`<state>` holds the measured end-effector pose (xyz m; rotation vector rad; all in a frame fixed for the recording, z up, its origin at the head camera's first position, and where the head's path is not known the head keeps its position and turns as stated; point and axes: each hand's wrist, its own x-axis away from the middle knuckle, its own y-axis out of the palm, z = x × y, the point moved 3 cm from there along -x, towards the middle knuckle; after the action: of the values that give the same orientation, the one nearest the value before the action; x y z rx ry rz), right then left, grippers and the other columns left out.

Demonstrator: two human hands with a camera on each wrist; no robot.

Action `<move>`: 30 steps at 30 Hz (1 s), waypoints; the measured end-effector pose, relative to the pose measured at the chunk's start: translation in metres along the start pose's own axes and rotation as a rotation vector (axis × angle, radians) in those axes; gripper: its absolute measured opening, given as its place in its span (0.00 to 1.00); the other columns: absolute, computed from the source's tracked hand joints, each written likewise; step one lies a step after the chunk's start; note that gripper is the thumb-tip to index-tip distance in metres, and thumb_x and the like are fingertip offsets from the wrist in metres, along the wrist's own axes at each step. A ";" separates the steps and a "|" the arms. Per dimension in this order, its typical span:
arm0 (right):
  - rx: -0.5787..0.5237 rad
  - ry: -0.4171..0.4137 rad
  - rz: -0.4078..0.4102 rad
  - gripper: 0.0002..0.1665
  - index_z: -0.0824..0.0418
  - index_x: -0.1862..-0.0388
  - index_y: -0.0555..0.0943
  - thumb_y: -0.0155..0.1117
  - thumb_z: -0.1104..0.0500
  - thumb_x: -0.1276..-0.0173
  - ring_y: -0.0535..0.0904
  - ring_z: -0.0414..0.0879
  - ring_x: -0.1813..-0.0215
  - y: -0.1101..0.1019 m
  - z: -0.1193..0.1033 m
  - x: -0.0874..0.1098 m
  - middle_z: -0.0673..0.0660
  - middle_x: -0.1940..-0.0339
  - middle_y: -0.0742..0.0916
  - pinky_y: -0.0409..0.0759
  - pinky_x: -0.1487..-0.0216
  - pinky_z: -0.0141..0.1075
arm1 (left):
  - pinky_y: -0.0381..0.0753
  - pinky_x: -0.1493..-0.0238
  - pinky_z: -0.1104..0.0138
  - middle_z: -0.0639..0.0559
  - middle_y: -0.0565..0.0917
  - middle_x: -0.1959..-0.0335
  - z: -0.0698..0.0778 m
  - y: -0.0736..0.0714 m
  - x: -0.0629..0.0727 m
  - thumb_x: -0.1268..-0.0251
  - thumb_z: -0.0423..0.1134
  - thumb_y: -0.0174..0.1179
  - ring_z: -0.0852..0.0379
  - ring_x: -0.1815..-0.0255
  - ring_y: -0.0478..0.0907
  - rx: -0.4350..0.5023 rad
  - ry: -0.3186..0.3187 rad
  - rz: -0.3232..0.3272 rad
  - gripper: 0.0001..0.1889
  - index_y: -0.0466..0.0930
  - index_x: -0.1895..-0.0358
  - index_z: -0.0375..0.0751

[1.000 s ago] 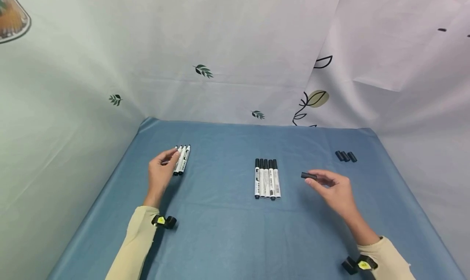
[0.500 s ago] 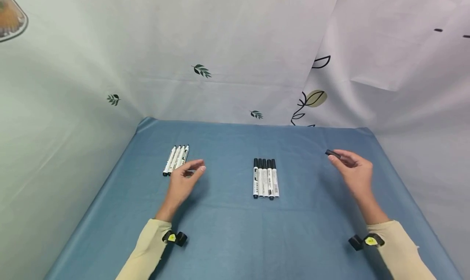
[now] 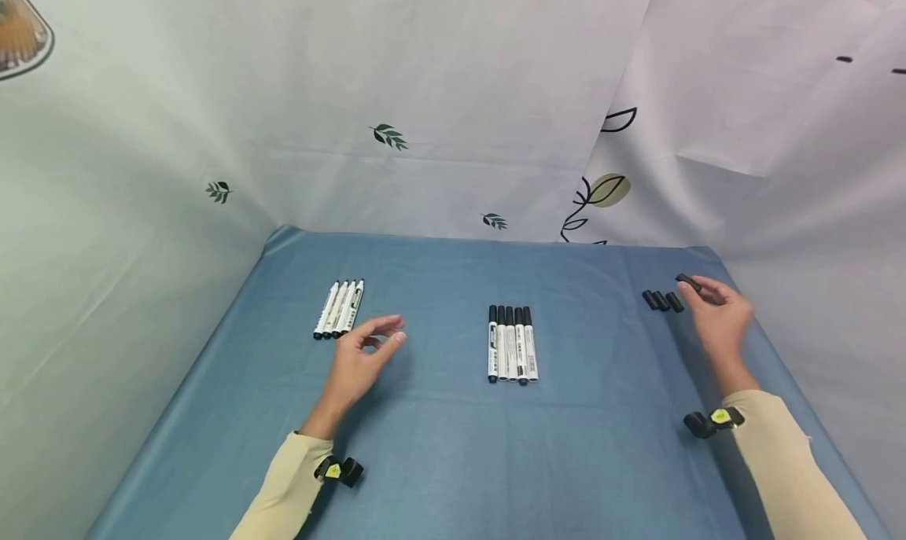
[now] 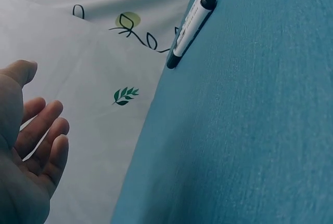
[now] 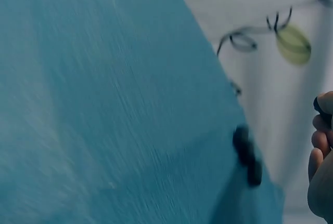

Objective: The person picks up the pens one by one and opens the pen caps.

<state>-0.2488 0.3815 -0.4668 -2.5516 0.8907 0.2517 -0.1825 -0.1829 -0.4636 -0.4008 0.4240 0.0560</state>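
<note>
My right hand (image 3: 720, 316) pinches a black marker cap (image 3: 688, 281) between thumb and fingers, just to the right of a row of three loose black caps (image 3: 661, 300) on the cloth. In the right wrist view the held cap (image 5: 322, 109) shows only in part at the edge. My left hand (image 3: 357, 367) hovers with relaxed, slightly bent fingers and holds nothing. Close behind it lies a row of several uncapped white markers (image 3: 340, 310), tips pointing away from me. Between the hands several capped markers (image 3: 513, 343) lie side by side, black caps toward the far side.
A blue cloth (image 3: 439, 461) covers the table. White printed fabric (image 3: 453, 92) hangs behind it and along both sides. Each wrist wears a small black camera (image 3: 340, 471).
My left hand has let go of a marker in the left row and drawn back to the right. My right hand has carried the cap right and away from me, beside the loose caps.
</note>
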 end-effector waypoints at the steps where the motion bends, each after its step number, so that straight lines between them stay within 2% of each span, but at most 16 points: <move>1: 0.013 0.014 0.009 0.19 0.60 0.48 0.89 0.75 0.52 0.34 0.79 0.24 0.64 -0.001 0.005 -0.004 0.28 0.69 0.82 0.72 0.66 0.17 | 0.79 0.55 0.72 0.50 0.89 0.49 0.000 0.000 0.000 0.33 0.37 0.70 0.64 0.52 0.82 0.000 0.003 0.000 0.16 0.86 0.43 0.40; 8: 0.088 0.126 0.049 0.23 0.64 0.45 0.87 0.74 0.51 0.33 0.75 0.24 0.65 -0.004 0.031 -0.015 0.29 0.69 0.79 0.71 0.66 0.19 | 0.77 0.55 0.73 0.50 0.89 0.49 0.000 -0.003 0.004 0.33 0.34 0.69 0.64 0.52 0.81 -0.014 0.012 0.008 0.15 0.86 0.44 0.39; 11: 0.131 0.187 0.052 0.26 0.62 0.42 0.86 0.73 0.48 0.33 0.74 0.24 0.65 -0.001 0.038 -0.017 0.36 0.65 0.83 0.70 0.65 0.20 | 0.78 0.56 0.71 0.50 0.89 0.50 0.000 -0.005 0.005 0.34 0.33 0.70 0.62 0.53 0.81 -0.028 0.019 0.026 0.15 0.87 0.45 0.42; 14: 0.183 0.238 0.053 0.28 0.60 0.40 0.85 0.72 0.45 0.32 0.72 0.24 0.65 0.003 0.043 -0.019 0.46 0.55 0.86 0.70 0.63 0.21 | 0.80 0.56 0.66 0.48 0.89 0.50 0.002 -0.006 0.005 0.35 0.31 0.70 0.57 0.53 0.82 -0.047 0.016 0.039 0.15 0.87 0.45 0.41; 17: 0.216 0.275 0.053 0.29 0.59 0.39 0.85 0.71 0.44 0.32 0.72 0.24 0.64 0.006 0.049 -0.020 0.54 0.48 0.87 0.69 0.63 0.21 | 0.80 0.56 0.61 0.43 0.89 0.51 0.019 -0.008 0.005 0.36 0.29 0.69 0.57 0.54 0.82 -0.061 0.010 0.036 0.15 0.86 0.46 0.35; 19: 0.228 0.293 0.046 0.29 0.58 0.38 0.85 0.71 0.43 0.32 0.73 0.25 0.63 0.007 0.052 -0.021 0.55 0.46 0.87 0.69 0.62 0.21 | 0.80 0.56 0.61 0.41 0.88 0.51 0.029 -0.009 0.005 0.35 0.28 0.69 0.59 0.54 0.82 -0.060 0.003 0.034 0.15 0.85 0.46 0.32; 21: 0.238 0.300 0.032 0.30 0.58 0.37 0.84 0.71 0.43 0.32 0.73 0.25 0.61 0.008 0.055 -0.021 0.57 0.44 0.87 0.70 0.61 0.21 | 0.80 0.57 0.65 0.40 0.88 0.51 0.039 -0.011 0.006 0.35 0.28 0.68 0.59 0.54 0.82 -0.052 0.004 0.032 0.14 0.85 0.47 0.30; 25: 0.275 0.272 0.005 0.30 0.58 0.37 0.84 0.69 0.43 0.31 0.72 0.24 0.61 0.009 0.057 -0.020 0.61 0.40 0.86 0.70 0.59 0.23 | 0.76 0.56 0.74 0.40 0.88 0.51 0.038 -0.011 0.006 0.35 0.28 0.68 0.52 0.54 0.82 -0.041 -0.002 0.034 0.15 0.85 0.46 0.30; 30: 0.328 0.215 -0.014 0.29 0.61 0.38 0.84 0.67 0.44 0.29 0.66 0.21 0.65 0.009 0.057 -0.018 0.63 0.41 0.87 0.72 0.57 0.28 | 0.76 0.56 0.75 0.41 0.88 0.51 0.038 -0.011 0.006 0.34 0.29 0.69 0.50 0.53 0.82 -0.046 -0.010 0.033 0.14 0.85 0.46 0.32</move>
<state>-0.2705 0.4104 -0.5150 -2.3044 0.9065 -0.1645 -0.1605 -0.1789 -0.4306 -0.4383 0.4202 0.0999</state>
